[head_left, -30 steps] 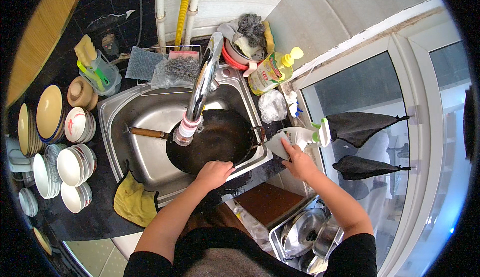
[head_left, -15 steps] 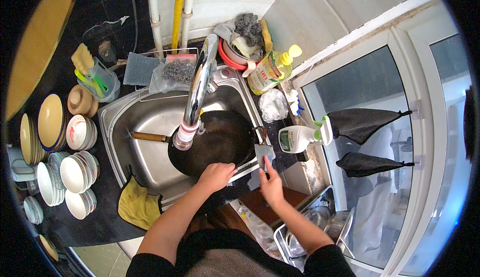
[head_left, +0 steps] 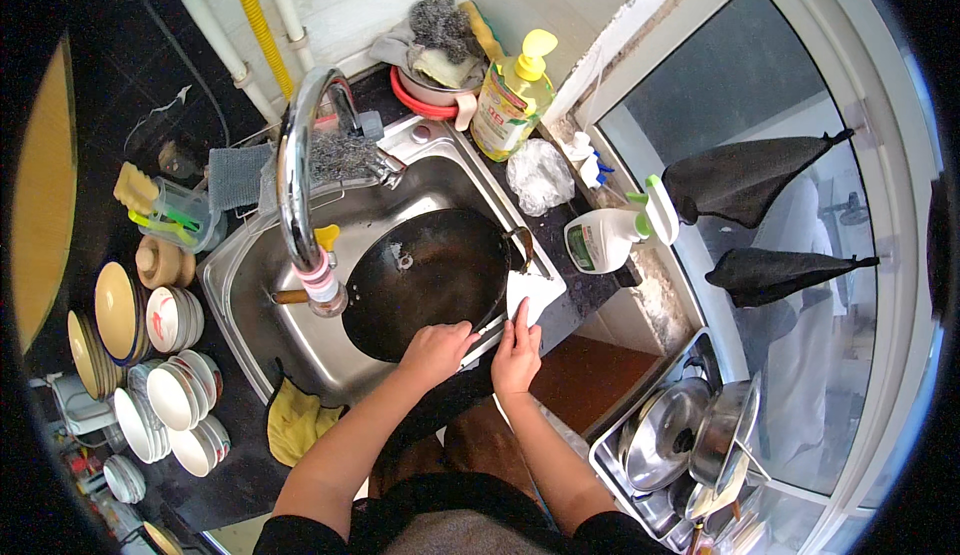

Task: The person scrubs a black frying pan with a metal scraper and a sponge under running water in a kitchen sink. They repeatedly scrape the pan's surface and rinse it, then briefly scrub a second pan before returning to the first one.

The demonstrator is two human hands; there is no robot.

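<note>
The wok (head_left: pixel 425 285) lies across from me, its length running left to right

The dark wok sits in the steel sink (head_left: pixel 310 350), on the far side of both my hands. Its long axis runs from the wooden handle (head_left: pixel 290 297) at the left, partly hidden behind the tap (head_left: pixel 289 175), to the metal loop (head_left: pixel 526 243) at the right, with the right end a little farther from me.

My left hand (head_left: pixel 437 355) is the nearer one to the bowl, curled at its near edge; I cannot tell whether the fingers grip the rim or only rest there. My right hand (head_left: pixel 516 355) is closed on a pale flat piece (head_left: pixel 532 295), thumb and fingers pinching its near end, while its far end points toward the loop, just beside the wok's right side. My two hands are near each other but apart.

The white spray bottle (head_left: pixel 600 240) stands to the right of the sink, and the yellow cloth (head_left: pixel 297 425) hangs at its near left corner, by the black table (head_left: pixel 195 495)
</note>
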